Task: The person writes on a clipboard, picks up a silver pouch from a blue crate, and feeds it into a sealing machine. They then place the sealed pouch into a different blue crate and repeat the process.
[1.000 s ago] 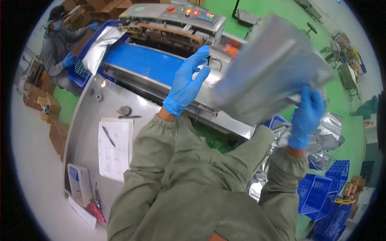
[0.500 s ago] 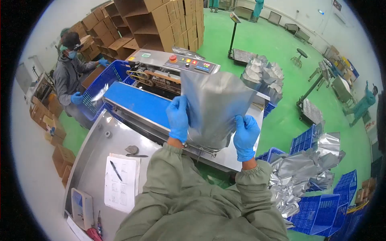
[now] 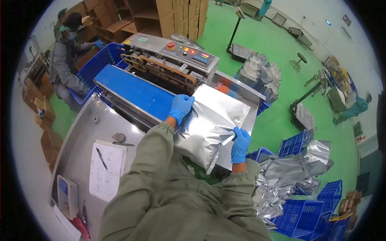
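While left hand [image 3: 181, 105] holds foil bag [image 3: 209, 120], right hand [image 3: 240, 143] pinches edge

On the steel surface [image 3: 80, 136] to my left lies a paper sheet [image 3: 105, 172] with a pen [image 3: 101, 158] on it, and a white handheld device [image 3: 66, 193] near its lower edge. Across from me a co-worker [image 3: 64, 56] bends over a blue crate [image 3: 100, 60] beside stacked cardboard boxes [image 3: 169, 14]. To my right, loose silver bags [image 3: 289, 176] are heaped on the green floor [image 3: 277, 116] among blue baskets [image 3: 305, 217]
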Demonstrator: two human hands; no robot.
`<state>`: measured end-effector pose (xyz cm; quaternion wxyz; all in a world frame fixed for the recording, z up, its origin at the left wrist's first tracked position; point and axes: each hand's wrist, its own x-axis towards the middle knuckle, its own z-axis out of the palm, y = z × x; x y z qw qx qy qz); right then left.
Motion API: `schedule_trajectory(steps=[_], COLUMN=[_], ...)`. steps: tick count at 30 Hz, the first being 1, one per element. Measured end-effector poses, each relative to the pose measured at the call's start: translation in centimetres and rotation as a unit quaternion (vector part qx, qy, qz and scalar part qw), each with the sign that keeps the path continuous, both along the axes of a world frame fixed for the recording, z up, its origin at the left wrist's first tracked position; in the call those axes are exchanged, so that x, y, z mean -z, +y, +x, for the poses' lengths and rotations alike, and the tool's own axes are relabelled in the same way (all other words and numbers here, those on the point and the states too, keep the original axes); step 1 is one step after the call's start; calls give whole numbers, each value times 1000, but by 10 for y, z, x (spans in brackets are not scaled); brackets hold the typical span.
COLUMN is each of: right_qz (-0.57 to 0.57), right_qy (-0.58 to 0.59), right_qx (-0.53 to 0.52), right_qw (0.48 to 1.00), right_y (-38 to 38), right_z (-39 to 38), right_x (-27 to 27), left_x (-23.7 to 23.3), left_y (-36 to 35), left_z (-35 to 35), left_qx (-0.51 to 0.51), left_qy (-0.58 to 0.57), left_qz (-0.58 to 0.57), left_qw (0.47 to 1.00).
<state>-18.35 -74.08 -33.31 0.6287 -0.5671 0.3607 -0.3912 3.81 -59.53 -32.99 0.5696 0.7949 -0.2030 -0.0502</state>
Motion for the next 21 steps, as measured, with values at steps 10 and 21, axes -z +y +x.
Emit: schedule_trajectory(steps=[10,21], right_qz=[-22,-134], right_qy=[48,59], right_qx=[-160,-299], right_qw=[986,943], right_y=[11,48], right_z=[49,143], right_x=[1,32], left_x=[19,-62], left_y=[31,111], left_z=[74,44], left_qx=[10,-125], left_qy=[-21,-139], left_qz=[118,51], left_qw=[993,981])
